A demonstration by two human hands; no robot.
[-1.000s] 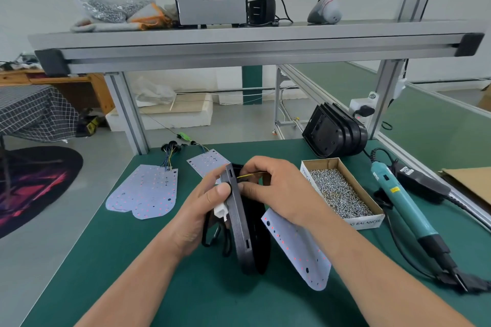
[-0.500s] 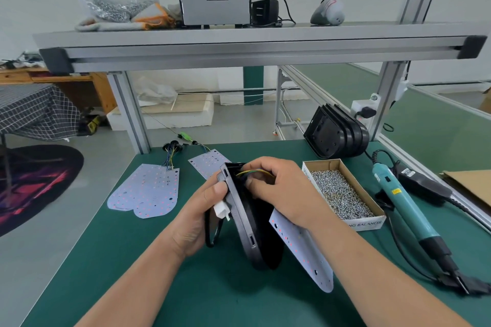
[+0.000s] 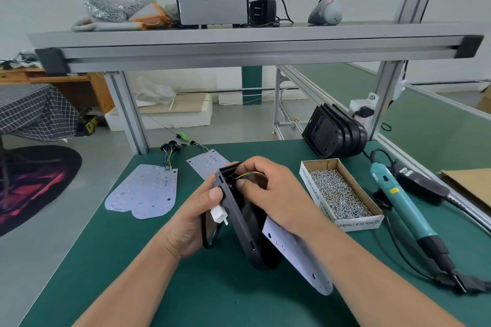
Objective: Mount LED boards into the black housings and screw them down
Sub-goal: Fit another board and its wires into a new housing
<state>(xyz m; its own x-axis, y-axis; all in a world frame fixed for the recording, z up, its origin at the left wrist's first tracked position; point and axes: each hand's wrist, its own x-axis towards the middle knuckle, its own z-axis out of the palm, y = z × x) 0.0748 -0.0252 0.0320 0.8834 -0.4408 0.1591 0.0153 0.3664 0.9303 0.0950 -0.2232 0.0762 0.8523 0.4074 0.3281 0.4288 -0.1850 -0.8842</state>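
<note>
Two-handed, held a black oval plastic housing (image 3: 244,231) on edge just above the green worktop (image 3: 159,287), near its middle. Curled the left hand (image 3: 196,220) fingers round the housing's back, thumb pressed on its rim beside a small white plastic connector (image 3: 219,214). Pinched thin yellow, green and blue wires (image 3: 251,175) at the housing's upper end with the right hand (image 3: 276,194) fingers. Noted a pale red-dotted LED board (image 3: 300,260) slanting out from under the right wrist, beside the housing's lower end. Noted further flat boards (image 3: 144,194) lying to the left, stacked black housings (image 3: 334,134) far right, an open cardboard box (image 3: 358,223) of silver screws (image 3: 337,194), and a teal electric screwdriver (image 3: 401,207) just right of the box.
</note>
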